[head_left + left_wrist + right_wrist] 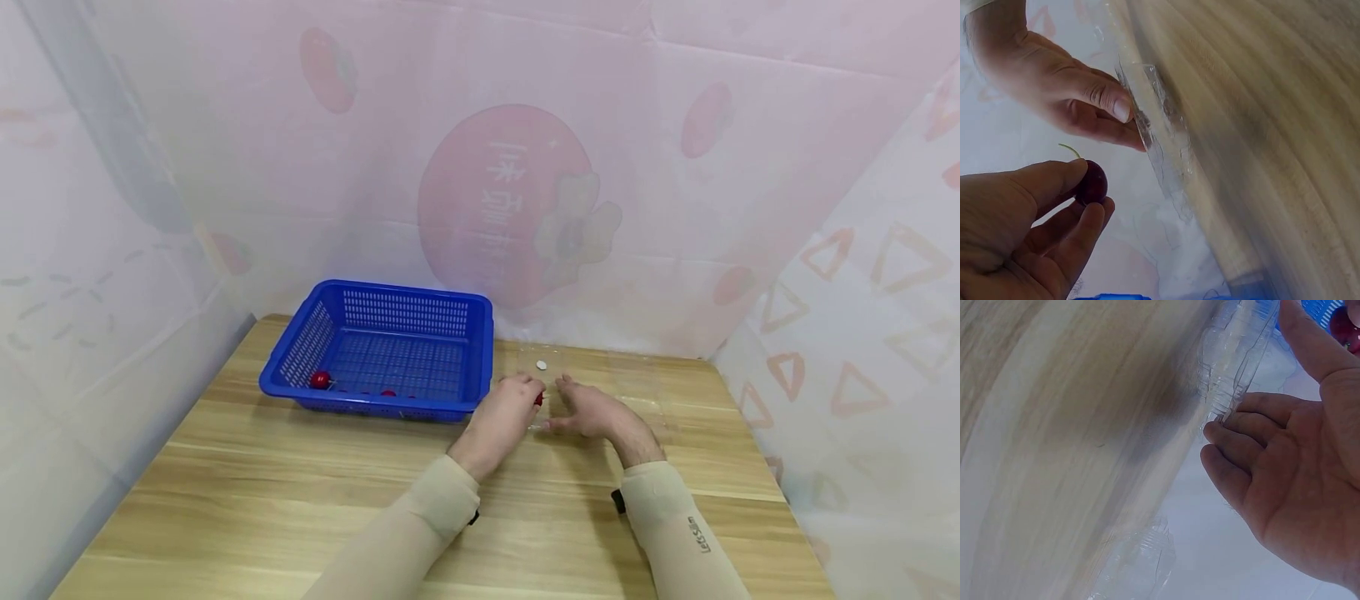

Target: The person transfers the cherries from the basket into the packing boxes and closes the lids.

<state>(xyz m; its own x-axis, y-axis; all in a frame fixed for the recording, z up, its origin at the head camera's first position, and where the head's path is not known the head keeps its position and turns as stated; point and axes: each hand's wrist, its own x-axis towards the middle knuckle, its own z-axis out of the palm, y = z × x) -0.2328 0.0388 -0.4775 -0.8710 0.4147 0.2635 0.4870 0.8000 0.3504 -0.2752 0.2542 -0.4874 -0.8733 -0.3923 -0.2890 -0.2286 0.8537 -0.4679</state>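
Wood-grain tabletop [337, 508]: left hand [501, 417] pinches a round dark-red cherry [1096, 184]; right hand [598, 413], loosely spread, apparently touches a clear plastic container [1229, 362].

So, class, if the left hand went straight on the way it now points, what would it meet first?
Probably the clear box, which lies ahead of the cherry that the left hand pinches. Depth is unclear, so it might pass over the rim instead.

We see a glossy plastic basket [378, 402], a shiny clear plastic container [1163, 147], a smooth, glossy cherry [1095, 183], matt cloth sleeves [408, 529] and a smooth wood-grained table [300, 492]
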